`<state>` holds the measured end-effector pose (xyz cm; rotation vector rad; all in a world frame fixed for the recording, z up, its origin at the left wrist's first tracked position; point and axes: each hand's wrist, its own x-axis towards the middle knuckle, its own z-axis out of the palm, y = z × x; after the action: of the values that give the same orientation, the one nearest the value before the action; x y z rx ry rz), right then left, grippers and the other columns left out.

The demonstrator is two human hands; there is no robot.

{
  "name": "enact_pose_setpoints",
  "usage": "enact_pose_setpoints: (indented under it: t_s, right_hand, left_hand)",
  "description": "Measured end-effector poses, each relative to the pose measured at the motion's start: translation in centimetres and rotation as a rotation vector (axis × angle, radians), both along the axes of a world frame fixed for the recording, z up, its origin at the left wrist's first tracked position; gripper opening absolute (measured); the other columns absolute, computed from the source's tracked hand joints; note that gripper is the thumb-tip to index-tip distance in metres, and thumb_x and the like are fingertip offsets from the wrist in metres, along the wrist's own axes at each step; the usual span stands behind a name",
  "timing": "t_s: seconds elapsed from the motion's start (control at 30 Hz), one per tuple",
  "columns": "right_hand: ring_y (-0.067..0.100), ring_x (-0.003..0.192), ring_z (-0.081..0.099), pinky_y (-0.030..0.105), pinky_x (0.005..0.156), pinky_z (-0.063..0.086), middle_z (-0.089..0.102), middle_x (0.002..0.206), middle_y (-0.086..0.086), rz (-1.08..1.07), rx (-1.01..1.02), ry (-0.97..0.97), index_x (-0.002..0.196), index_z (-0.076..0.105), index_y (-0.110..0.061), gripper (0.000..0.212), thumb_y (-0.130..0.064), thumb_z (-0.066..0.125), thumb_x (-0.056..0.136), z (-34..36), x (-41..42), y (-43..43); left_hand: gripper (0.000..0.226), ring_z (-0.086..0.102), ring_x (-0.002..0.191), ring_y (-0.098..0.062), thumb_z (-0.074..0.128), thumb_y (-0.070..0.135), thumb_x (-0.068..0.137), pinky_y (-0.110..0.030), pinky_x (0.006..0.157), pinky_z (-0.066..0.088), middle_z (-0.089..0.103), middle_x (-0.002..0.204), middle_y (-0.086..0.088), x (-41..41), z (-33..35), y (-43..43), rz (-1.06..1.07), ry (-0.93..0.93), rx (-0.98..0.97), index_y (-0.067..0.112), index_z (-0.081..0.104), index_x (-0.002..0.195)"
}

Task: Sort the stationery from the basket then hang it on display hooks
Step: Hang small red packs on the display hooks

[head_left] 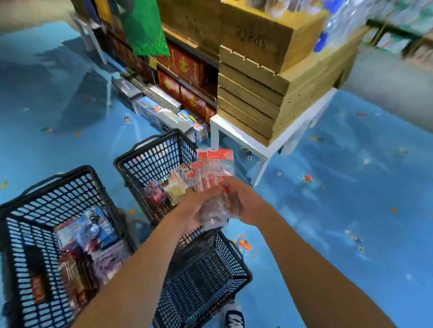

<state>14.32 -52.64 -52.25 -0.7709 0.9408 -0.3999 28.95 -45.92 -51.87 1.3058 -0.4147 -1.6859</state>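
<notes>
Both of my hands hold one bundle of clear stationery packets with red header cards above the middle black basket. My left hand grips the bundle's lower left side. My right hand grips its lower right side. More small packets lie inside that basket. A second black basket at the left holds several blue and red packaged items. No display hooks are clearly visible; the top right is blurred.
A third black basket sits near my shoe. Stacked wooden crates rest on a white table ahead. Red boxes and flat boxes line the shelf base. The blue floor carries scattered scraps.
</notes>
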Motion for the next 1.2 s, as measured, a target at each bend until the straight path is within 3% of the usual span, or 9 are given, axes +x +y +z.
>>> enact_pose_setpoints:
  t_s: [0.2, 0.33, 0.4, 0.53, 0.67, 0.73, 0.93, 1.1, 1.2]
  right_hand:
    - [0.033, 0.085, 0.049, 0.037, 0.069, 0.038, 0.054, 0.102, 0.02, -0.215, -0.113, -0.001, 0.107, 0.067, -0.015, 0.068, -0.055, 0.088, 0.057, 3.8, -7.5, 5.6]
    - [0.036, 0.089, 0.059, 0.041, 0.079, 0.051, 0.061, 0.107, 0.024, -0.39, -0.177, -0.002, 0.111, 0.069, -0.011, 0.056, -0.051, 0.078, 0.073, 7.4, -13.9, 11.3]
    - [0.034, 0.101, 0.064, 0.046, 0.091, 0.055, 0.065, 0.113, 0.021, -0.515, -0.191, -0.041, 0.116, 0.068, -0.008, 0.053, -0.046, 0.07, 0.078, 8.3, -18.0, 14.2]
    - [0.031, 0.092, 0.07, 0.036, 0.077, 0.058, 0.069, 0.114, 0.022, -0.733, -0.192, -0.032, 0.118, 0.066, -0.006, 0.038, -0.035, 0.06, 0.094, 9.4, -26.5, 20.2]
    - [0.042, 0.103, 0.047, 0.05, 0.086, 0.042, 0.044, 0.141, 0.04, -0.96, -0.29, 0.108, 0.129, 0.059, 0.005, 0.079, -0.053, 0.076, 0.078, 9.9, -36.3, 27.2]
    - [0.038, 0.101, 0.043, 0.057, 0.089, 0.04, 0.048, 0.133, 0.044, -1.054, -0.294, 0.144, 0.129, 0.056, 0.007, 0.086, -0.057, 0.077, 0.075, 10.1, -41.1, 31.1]
    - [0.033, 0.071, 0.048, 0.027, 0.048, 0.034, 0.055, 0.093, 0.021, -1.368, -0.315, 0.24, 0.106, 0.065, -0.013, 0.045, -0.043, 0.068, 0.072, 13.9, -53.9, 44.4]
    - [0.028, 0.067, 0.052, 0.028, 0.055, 0.04, 0.064, 0.084, 0.014, -1.533, -0.343, 0.343, 0.085, 0.075, -0.018, 0.034, -0.043, 0.075, 0.062, 18.0, -62.8, 54.3]
    - [0.023, 0.068, 0.056, 0.026, 0.052, 0.045, 0.066, 0.08, 0.006, -1.589, -0.345, 0.376, 0.095, 0.075, -0.016, 0.028, -0.035, 0.076, 0.075, 19.7, -67.2, 58.7]
  left_hand:
    - [0.076, 0.071, 0.101, -0.035, 0.089, 0.039, 0.067, -0.066, 0.086, 0.056, 0.073, 0.114, -0.014, -6.8, 4.1, 2.2, -0.125, -0.137, -0.062, 0.014, 0.05, 0.127]
    - [0.115, 0.073, 0.097, -0.036, 0.096, 0.068, 0.037, -0.064, 0.079, 0.058, 0.072, 0.12, -0.017, -13.2, 5.5, 3.7, -0.35, -0.109, -0.141, 0.013, 0.056, 0.13]
    - [0.101, 0.073, 0.093, -0.034, 0.095, 0.066, 0.044, -0.06, 0.083, 0.058, 0.07, 0.119, -0.02, -17.3, 6.5, 4.9, -0.473, -0.055, -0.219, 0.011, 0.065, 0.123]
    - [0.091, 0.064, 0.116, -0.044, 0.087, 0.057, 0.067, -0.045, 0.074, 0.059, 0.064, 0.132, -0.026, -26.0, 8.7, 7.7, -0.737, 0.028, -0.298, 0.005, 0.059, 0.137]
    - [0.06, 0.074, 0.086, -0.036, 0.079, 0.042, 0.082, -0.04, 0.059, 0.058, 0.071, 0.117, -0.024, -36.8, 10.2, 11.8, -0.972, -0.058, -0.272, 0.002, 0.066, 0.125]
    - [0.044, 0.072, 0.075, -0.031, 0.067, 0.035, 0.094, -0.037, 0.054, 0.057, 0.071, 0.11, -0.021, -42.4, 10.8, 14.2, -1.057, -0.083, -0.276, 0.001, 0.066, 0.121]
    - [0.027, 0.073, 0.06, -0.023, 0.044, 0.017, 0.098, -0.031, 0.048, 0.057, 0.076, 0.078, -0.013, -59.8, 14.2, 24.8, -1.387, 0.079, -0.212, 0.002, 0.066, 0.101]
    - [0.049, 0.073, 0.081, -0.033, 0.036, 0.021, 0.092, -0.039, 0.07, 0.06, 0.073, 0.105, -0.024, -72.3, 16.4, 33.8, -1.544, 0.22, -0.238, -0.005, 0.063, 0.124]
    - [0.057, 0.073, 0.082, -0.035, 0.053, 0.028, 0.082, -0.04, 0.067, 0.06, 0.071, 0.107, -0.026, -77.6, 17.6, 37.5, -1.622, 0.296, -0.298, -0.008, 0.062, 0.126]
